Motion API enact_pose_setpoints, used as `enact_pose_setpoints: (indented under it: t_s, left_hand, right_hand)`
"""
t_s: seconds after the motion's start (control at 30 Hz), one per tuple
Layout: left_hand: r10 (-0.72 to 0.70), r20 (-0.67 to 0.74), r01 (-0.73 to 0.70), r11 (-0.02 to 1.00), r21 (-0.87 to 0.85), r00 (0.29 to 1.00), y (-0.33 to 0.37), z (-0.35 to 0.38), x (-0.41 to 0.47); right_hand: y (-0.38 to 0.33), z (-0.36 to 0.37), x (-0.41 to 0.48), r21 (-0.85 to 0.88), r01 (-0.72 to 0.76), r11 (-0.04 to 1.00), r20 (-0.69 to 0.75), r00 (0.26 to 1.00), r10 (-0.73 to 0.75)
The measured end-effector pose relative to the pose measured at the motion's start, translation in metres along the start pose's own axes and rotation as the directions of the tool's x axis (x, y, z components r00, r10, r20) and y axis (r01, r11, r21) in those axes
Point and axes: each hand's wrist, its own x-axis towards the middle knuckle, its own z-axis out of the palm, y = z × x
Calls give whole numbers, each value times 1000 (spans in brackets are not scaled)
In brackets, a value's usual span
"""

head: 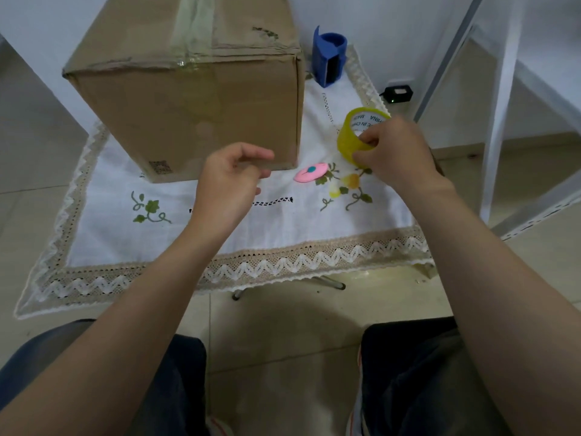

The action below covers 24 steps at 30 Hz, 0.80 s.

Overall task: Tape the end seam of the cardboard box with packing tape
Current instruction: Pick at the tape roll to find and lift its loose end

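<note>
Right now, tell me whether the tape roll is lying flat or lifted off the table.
Lifted and tilted: the right hand grips the yellow tape roll, its core facing the camera.

One cardboard box stands on the counter; one roll of yellow packing tape; one pink oval object; one blue holder; two hands, the left hand and the right hand; one small black device on the floor

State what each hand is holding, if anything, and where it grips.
The right hand holds the yellow tape roll, with fingers hooked into its core and over the near rim. The left hand holds nothing; its fingers are loosely curled in front of the cardboard box.
</note>
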Motion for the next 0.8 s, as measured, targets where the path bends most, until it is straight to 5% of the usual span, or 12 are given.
enact_pose_setpoints:
  t_s: [0.2,0.3,0.37,0.53,0.8]
  left_hand:
    - [-28,12,29,999,-36,1000,-2,-1,1]
    - [-33,26,33,999,-22,999,-4,-4,1]
    - [-50,44,50,999,-13,998,-8,-5,2]
    - [-62,63,60,998,35,996,-13,-5,4]
    - [-69,84,66,997,43,994,-10,-3,1]
  right_hand:
    - [-8,-1,-2,-10,35,999,23,999,-35]
    - [-19,6,-2,-51,186,981,-92,977,-190]
    - [-29,18,-5,-61,245,967,-10,969,-246]
    - [-37,34,-11,-78,217,973,164,965,-203]
    - [-40,33,-12,-116,15,993,-41,999,-20]
